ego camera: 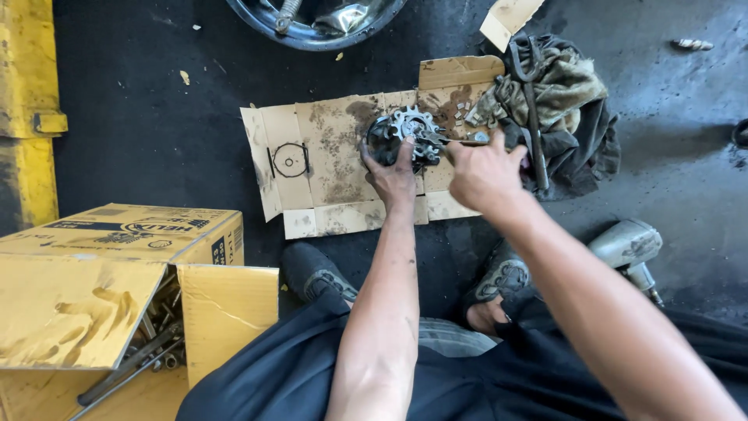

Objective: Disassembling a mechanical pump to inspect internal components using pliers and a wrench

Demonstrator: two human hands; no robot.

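Greasy steel fills the grip: the left hand (394, 173) lies spread over a round toothed metal part (407, 136), fingers pressing its near edge and holding it down on a flattened sheet of oil-stained cardboard (327, 164). The right hand (485, 171) is closed around a slim metal tool (458, 142) whose tip reaches the right side of the toothed part. That part sits near the middle of the cardboard's far half, with a thin ring gasket (289, 160) lying well apart on the sheet's left flap and a few small metal bits (466, 114) near the right edge. Just beside the right hand, a heap of dirty rags (565, 101) carries a long dark bar. A grey air tool (627, 245) lies on the dark floor near the right forearm. At the lower left, an open yellow cardboard box (117, 249) holds wrenches (140, 355). A shiny metal basin (315, 19) sits at the top edge.
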